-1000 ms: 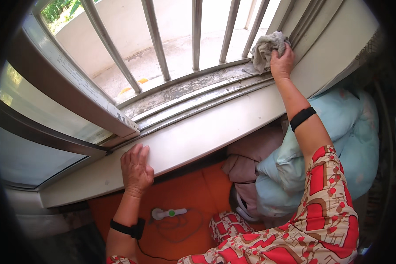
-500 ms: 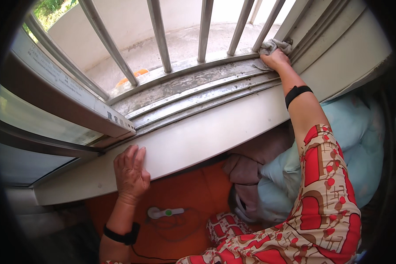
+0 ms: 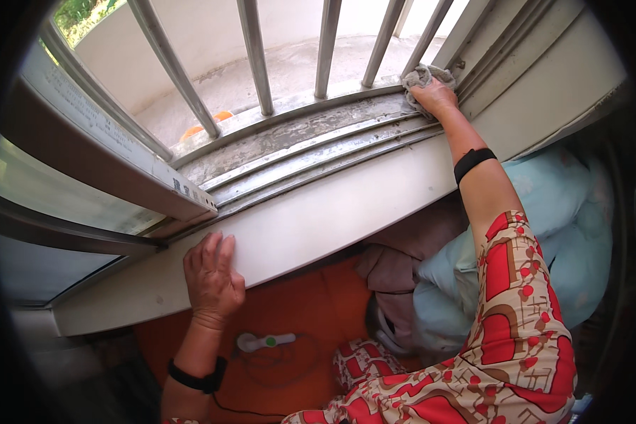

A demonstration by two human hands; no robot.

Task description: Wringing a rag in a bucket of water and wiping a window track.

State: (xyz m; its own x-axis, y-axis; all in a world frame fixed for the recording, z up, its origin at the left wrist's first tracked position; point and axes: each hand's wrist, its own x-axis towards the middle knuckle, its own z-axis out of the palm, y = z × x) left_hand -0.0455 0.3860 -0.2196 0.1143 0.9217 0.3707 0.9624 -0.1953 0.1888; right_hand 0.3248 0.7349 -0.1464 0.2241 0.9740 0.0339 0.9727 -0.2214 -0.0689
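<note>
While a grey cloth [image 3: 415, 75] is clutched by the right hand [image 3: 438, 97], fingers closed on it, at one o'clock, it is pressed against the right end of the window track [image 3: 332, 154], beside the bars [image 3: 253, 56]. At eight o'clock the left hand [image 3: 215, 279] is rested on the white sill [image 3: 339, 212], fingers loosely bent, slightly apart. A blue quilt [image 3: 576, 233] is heaped at three o'clock; an orange surface [image 3: 311, 297] is seen toward six
</note>
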